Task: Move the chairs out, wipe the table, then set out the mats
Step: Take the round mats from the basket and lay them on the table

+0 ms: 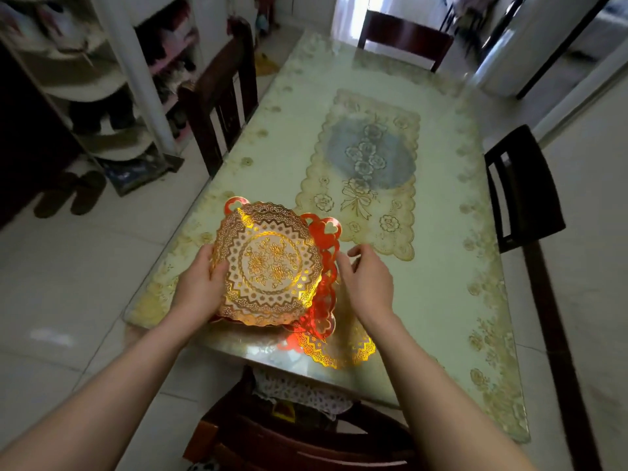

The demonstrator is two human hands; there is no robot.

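While the left hand (200, 283) grips the round mats (268, 263), the right hand (365, 280) hovers open beside them.

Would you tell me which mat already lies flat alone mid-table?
The pale rectangular lace mat with the grey oval centre; the round gold mats are bunched at the near edge.

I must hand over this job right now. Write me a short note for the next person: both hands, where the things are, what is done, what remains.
Left hand: holds the left edge of the stack of round gold mats.
Right hand: open, at the stack's right side, by the red mats.
The stack rests at the near end of the table; another gold mat shows under it. A rectangular lace mat lies in the middle.
Chairs stand around the table. Whether wiping is done cannot be told.
Left: spread the round mats to the places.
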